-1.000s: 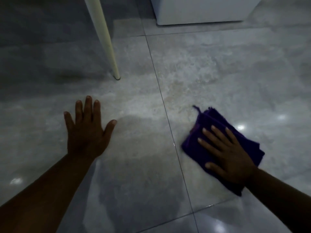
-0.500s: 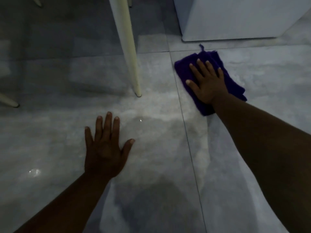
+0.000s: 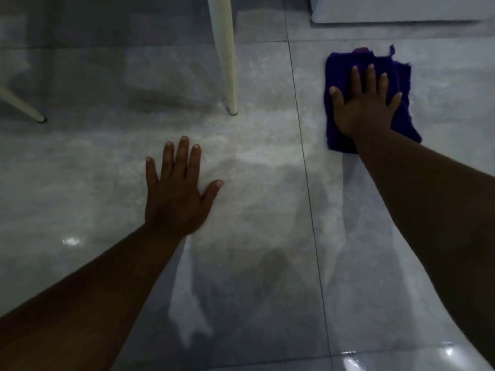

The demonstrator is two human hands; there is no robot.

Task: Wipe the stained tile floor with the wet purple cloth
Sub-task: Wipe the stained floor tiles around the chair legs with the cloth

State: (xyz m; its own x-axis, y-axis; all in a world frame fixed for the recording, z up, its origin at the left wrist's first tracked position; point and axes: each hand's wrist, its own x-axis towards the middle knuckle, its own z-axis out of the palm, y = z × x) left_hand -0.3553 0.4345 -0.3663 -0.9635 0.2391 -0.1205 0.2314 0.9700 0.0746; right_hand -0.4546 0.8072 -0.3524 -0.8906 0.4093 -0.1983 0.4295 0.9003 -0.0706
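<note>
Purple cloth [image 3: 340, 73] sitting on the tile floor [image 3: 267, 183] at far right, just right of the grout line [image 3: 302, 145] running near to far. Folded up, bit of a frayed tail sticking off the far corner. Right hand [image 3: 364, 105] pressed flat on top of it, fingers [image 3: 356, 76] spread and stretched out, not clenched around anything, just palm down on the fabric. Cloth poking out past the hand on the left, far and right sides.

Left hand [image 3: 176, 199] planted flat on the bare tile, nearer and to the left of the grout line, fingers splayed, grasping nothing. Well apart from the cloth.

Cream furniture leg [image 3: 227, 62] coming down to the floor between the two hands but farther out, left of the grout line. Second cream leg [image 3: 18, 104] angled in at the far left edge. White cabinet base [image 3: 401, 9] at top right, beyond the cloth, not touching it.

Floor pretty glossy, light glints at near left and near right. Dim and slightly blurry overall.
</note>
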